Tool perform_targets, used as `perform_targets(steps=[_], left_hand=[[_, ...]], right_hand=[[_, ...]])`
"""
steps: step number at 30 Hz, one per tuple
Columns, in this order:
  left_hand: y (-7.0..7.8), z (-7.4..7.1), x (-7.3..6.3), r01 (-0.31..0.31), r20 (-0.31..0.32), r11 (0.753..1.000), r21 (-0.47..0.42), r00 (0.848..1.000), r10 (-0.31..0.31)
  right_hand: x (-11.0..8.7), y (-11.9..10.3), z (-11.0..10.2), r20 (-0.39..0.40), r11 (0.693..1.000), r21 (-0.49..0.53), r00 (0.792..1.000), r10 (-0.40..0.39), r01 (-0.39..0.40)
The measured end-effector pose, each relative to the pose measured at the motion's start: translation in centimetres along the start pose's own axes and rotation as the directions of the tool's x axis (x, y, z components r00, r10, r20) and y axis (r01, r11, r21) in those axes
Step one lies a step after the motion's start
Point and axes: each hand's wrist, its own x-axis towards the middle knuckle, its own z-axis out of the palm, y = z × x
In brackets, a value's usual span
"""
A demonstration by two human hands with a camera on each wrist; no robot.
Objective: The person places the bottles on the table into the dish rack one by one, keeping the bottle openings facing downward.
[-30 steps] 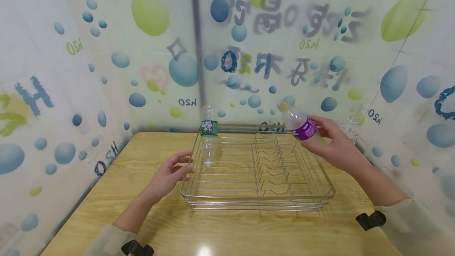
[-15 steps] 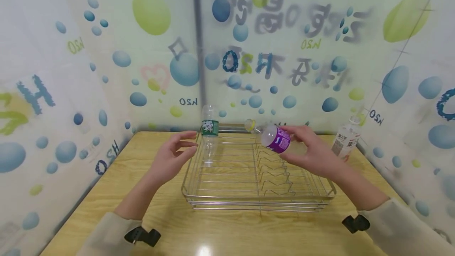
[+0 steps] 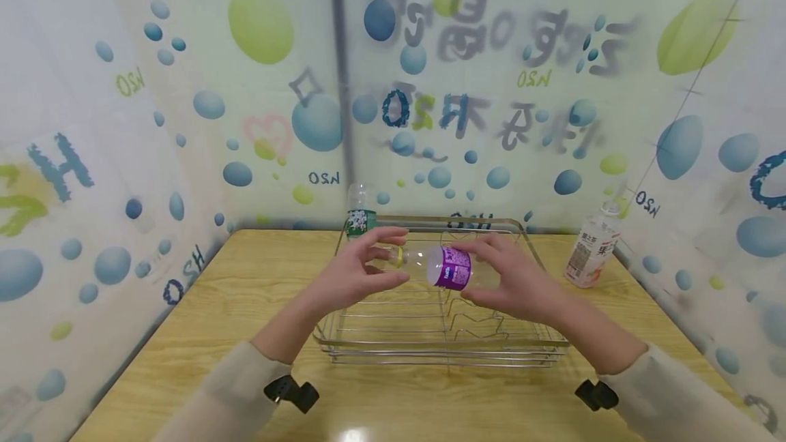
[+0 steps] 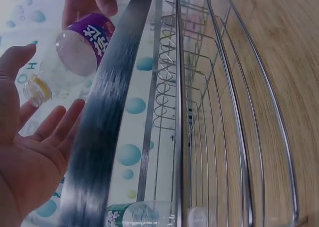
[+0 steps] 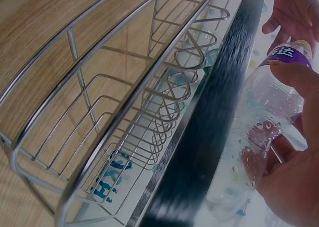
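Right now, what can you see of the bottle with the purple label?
The bottle is clear, apparently plastic, with a purple label bearing white lettering and a yellow ring near one end. Clear droplets seem to cling to it. It lies sideways in the grip of the right hand, above the wire rack, ringed end toward the left hand. Whether the left hand touches it, I cannot tell.

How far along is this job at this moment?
Apparently done: the green-labelled bottle is in the wire rack. In hand: the purple-labelled bottle, held by the right hand, with the left hand by its neck. Probably left: setting that bottle down, then perhaps the white-labelled bottle, which stands on the table beside the rack.
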Motion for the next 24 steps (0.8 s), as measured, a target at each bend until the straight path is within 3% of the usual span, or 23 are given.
perform_targets(steps=[7,14,20,24], left_hand=[[0.4,1.5,0.7,-0.005,0.045,0.995,0.103,0.999,0.0],[0.3,1.8,0.8,-0.02,0.07,0.995,0.1,0.997,0.013],[0.0,1.7,0.5,-0.028,0.047,0.991,0.134,0.999,0.021],[-0.6,1.2,0.0,0.016,0.008,0.994,0.112,1.0,-0.017]], right_hand=[[0.4,-0.6,0.6,0.037,0.995,-0.086,0.998,-0.053,0.056],[0.5,-0.9,0.8,0.051,0.992,-0.115,0.998,-0.045,0.051],[0.4,-0.5,0.8,0.049,0.991,-0.121,0.998,-0.047,0.052],[0.1,0.4,0.2,0.015,0.993,-0.109,0.999,-0.043,0.045]])
